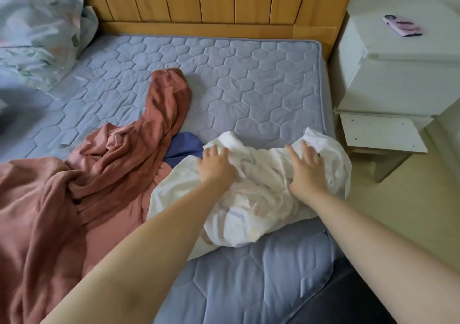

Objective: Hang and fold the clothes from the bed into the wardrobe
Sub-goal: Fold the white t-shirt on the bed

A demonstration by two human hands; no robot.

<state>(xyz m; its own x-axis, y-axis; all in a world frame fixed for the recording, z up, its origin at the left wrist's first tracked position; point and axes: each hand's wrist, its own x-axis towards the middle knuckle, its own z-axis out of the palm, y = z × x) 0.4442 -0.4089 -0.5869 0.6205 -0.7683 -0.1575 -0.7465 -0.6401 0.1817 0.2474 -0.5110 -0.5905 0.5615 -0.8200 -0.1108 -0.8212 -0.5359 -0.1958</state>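
A crumpled white garment (254, 214) lies near the right edge of the bed (249, 79), partly hanging over it. My left hand (216, 165) rests on its left part, fingers slightly bent onto the cloth. My right hand (305, 168) lies flat on its right part with fingers spread. A rust-pink garment (104, 169) sprawls over the left of the bed, one sleeve reaching toward the headboard. A blue garment (184, 145) peeks out between the pink and the white ones.
A wooden headboard (204, 2) stands at the far end. A floral pillow (37, 27) sits at the top left. Right of the bed stands a white nightstand (398, 74) with a phone (402, 25) on top, its lower drawer pulled out.
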